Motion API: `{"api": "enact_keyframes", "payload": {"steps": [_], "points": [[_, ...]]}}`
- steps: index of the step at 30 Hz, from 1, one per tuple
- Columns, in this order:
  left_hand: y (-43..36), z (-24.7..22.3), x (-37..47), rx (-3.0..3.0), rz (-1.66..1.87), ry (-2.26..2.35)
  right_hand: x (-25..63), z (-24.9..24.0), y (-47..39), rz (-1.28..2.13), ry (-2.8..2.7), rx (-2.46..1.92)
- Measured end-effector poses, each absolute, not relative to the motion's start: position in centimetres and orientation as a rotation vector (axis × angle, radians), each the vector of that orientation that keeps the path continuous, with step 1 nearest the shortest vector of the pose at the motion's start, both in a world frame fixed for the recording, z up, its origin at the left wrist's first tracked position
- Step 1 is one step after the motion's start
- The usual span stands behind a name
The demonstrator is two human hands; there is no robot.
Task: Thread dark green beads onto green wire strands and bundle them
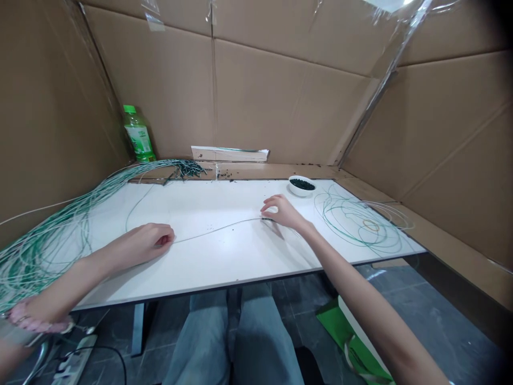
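A thin pale wire [216,229] runs across the white table between my two hands. My left hand [150,240] is closed with fingers curled, gripping the wire's left part low over the tabletop. Farther right, my right hand [280,210] pinches the wire with thumb and fingers, where a short row of dark beads [267,218] sits threaded on it. Just behind my right hand stands a white bowl [291,190] filled with small dark beads [302,184]. The right palm hides part of the wire.
Loose coils of green and white wire [360,222] lie at the table's right. A large bundle of strands [92,195] fills the left side, ending in dark tips. A green bottle [140,140] stands at the back left. Cardboard walls [280,91] enclose the white table [196,267].
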State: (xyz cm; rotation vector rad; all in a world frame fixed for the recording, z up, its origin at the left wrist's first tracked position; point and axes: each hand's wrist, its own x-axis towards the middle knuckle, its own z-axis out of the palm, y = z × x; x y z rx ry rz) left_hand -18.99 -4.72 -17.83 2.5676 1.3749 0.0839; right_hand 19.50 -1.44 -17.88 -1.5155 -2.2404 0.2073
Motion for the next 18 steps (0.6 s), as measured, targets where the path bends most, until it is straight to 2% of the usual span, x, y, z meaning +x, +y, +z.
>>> {"api": "enact_keyframes", "payload": {"steps": [4,11,18], "points": [[-5.2,-17.2,-18.6,2.568,0.052,1.384,17.8,-19.2,-1.7,0.243,-2.323,-1.509],[-5.2,-17.1,-18.4,2.544,0.045,1.397,20.1,-19.6,-1.6,0.239,-2.307,-1.569],[-4.7,-17.5,-18.8,2.508,-0.015,1.426,22.9,-16.2,-3.4,0.171,-2.144,-1.641]]}}
